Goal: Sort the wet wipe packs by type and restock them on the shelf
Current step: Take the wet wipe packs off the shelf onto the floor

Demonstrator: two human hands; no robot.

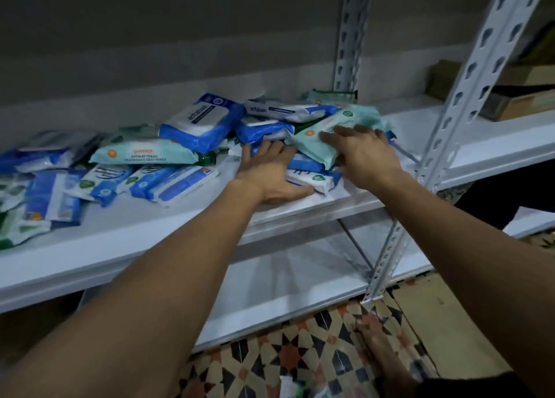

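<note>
A: What's the biggest thing in view?

B: The white metal shelf [156, 232], with a perforated upright [468, 91] at its right end. A lower shelf board [288, 301] sits beneath it, above a patterned tile floor [285, 355].

A: And the wipes?

B: A loose heap of wet wipe packs [168, 157] is spread across the shelf, blue ones and pale green ones mixed. A blue pack [201, 121] leans up on top of the pile; a pale green pack [144, 155] lies flat to its left.

A: The hands?

B: The right hand [365, 154] lies on another pale green pack [324, 139] at the heap's right end, fingers spread wide and flat. The left hand [270, 175] reaches into the pile beside it, fingers straight, thumb on a white-and-blue pack [318, 181] at the shelf front.
</note>
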